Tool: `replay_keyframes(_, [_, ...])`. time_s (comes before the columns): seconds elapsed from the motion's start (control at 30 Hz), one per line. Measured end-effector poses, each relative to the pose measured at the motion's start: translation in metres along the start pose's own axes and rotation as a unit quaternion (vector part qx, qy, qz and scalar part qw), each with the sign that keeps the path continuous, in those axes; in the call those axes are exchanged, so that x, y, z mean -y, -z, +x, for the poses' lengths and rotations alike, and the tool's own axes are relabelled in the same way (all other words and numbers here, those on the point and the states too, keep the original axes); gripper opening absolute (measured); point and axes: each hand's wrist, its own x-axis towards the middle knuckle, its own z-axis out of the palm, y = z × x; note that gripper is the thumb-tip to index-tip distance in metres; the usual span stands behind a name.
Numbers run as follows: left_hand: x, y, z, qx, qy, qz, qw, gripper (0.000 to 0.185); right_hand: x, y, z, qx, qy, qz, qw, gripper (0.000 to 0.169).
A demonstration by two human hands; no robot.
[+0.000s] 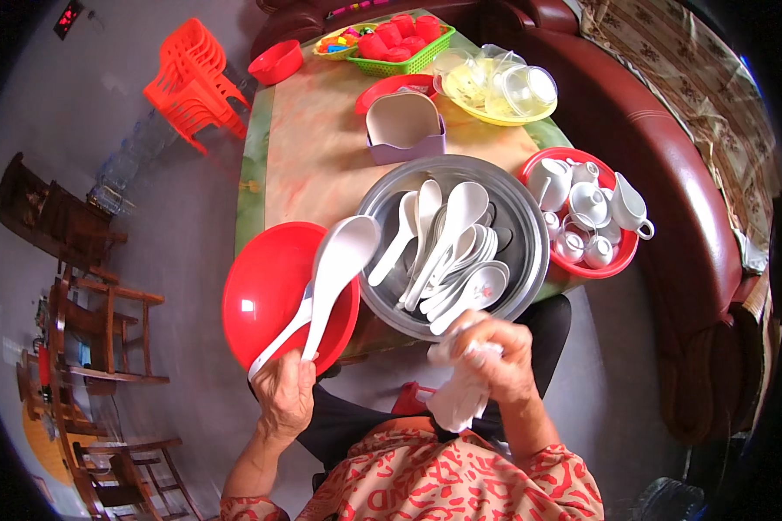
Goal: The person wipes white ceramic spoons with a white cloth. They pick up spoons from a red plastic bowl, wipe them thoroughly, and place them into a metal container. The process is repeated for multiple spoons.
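My left hand (288, 394) grips the handle of a large white serving spoon (339, 260), its bowl raised at the edge of a steel basin. Beneath it is a red plastic basin (267, 293) at the table's front left. A second white utensil (283, 338) lies across that basin, its far end hidden behind the spoon; whether my hand also touches it, I cannot tell. My right hand (505, 355) clutches a crumpled white cloth (459, 397) just in front of the steel basin (528, 286). Inside the steel basin rest several white soup spoons (453, 241), one with a flower print (485, 286).
A red basin (629, 257) of white teaware stands right. Farther back are a lilac container (407, 153), a yellow basin (495, 120) with clear bowls, and a green basket (423, 60) of red cups. A leather sofa (678, 163) borders the table's right; stacked orange chairs (195, 84) stand left.
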Motion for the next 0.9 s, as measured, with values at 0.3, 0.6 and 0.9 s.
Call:
replay_keyframes(0.3, [-0.047,-0.077,0.091,0.014,0.029,-0.043,0.999,0.007,-0.01,0.016,-0.005,0.116,-0.034,-0.066,0.99,0.011])
replay_keyframes(0.6, [-0.057,-0.12,0.105,0.083,0.057,-0.01,0.995,0.018,-0.017,0.033,-0.006,0.137,-0.047,-0.013,0.989,0.014])
replay_keyframes(0.9, [-0.06,-0.114,0.103,0.094,0.034,0.01,0.995,0.045,-0.026,0.037,-0.004,0.163,-0.045,-0.014,0.985,0.014])
